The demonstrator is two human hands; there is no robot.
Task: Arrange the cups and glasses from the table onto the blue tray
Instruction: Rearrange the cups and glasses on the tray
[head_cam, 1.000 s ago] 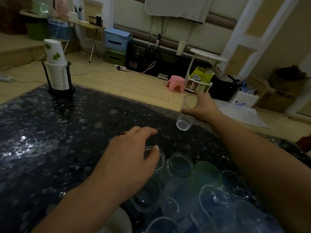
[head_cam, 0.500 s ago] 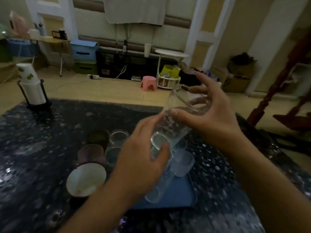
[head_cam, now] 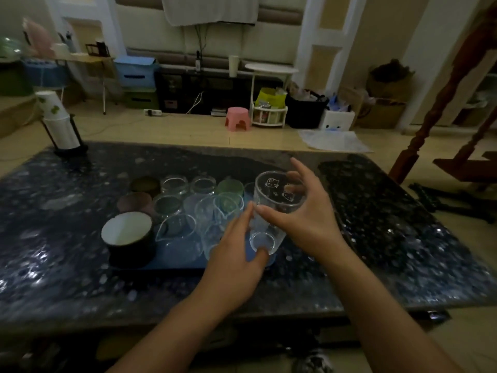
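I have the tall clear glass (head_cam: 271,211) clasped in both hands: my right hand (head_cam: 301,211) wraps its printed upper wall, thumb in front, while my left hand (head_cam: 236,254) pinches near the base, I judge to steady it upright. It hovers over the right end of the blue tray (head_cam: 185,258), where bare space remains. Clear spouted glasses (head_cam: 177,227) stand just beside it, with the green cups (head_cam: 228,200) behind, so the gap looks tight. The white-lined dark cup (head_cam: 127,238) fills the tray's left end. A paper-cup stack (head_cam: 57,122) stands well apart.
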